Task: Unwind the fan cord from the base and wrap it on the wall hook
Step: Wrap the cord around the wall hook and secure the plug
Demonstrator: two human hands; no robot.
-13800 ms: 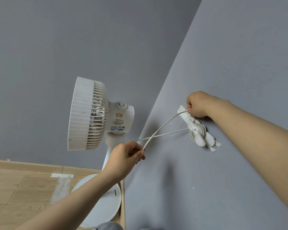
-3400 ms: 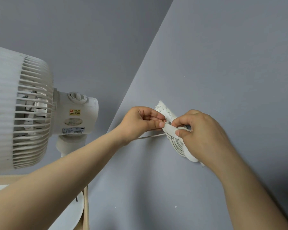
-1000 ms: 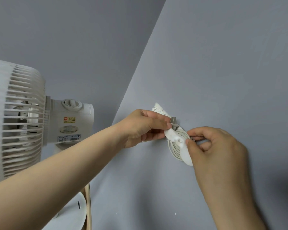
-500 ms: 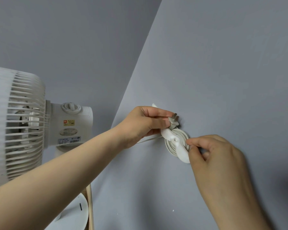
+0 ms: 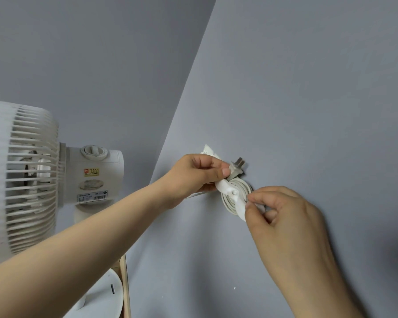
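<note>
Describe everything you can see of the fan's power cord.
The cord is thin, white and rubbery-looking, wound in several flat loops behind the arm of the wall hook. Its plug, with metal prongs pointing up and right, sticks out above the coil, pinched by the left hand. The right hand pinches the hook's lower end beside the loops. A short stretch runs left under the left hand.

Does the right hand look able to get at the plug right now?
Probably yes. The plug pokes out above the coiled cord, prongs bare, with the right hand just below, pinching the hook. Only the left hand, pinching the plug's base, crowds it.
</note>
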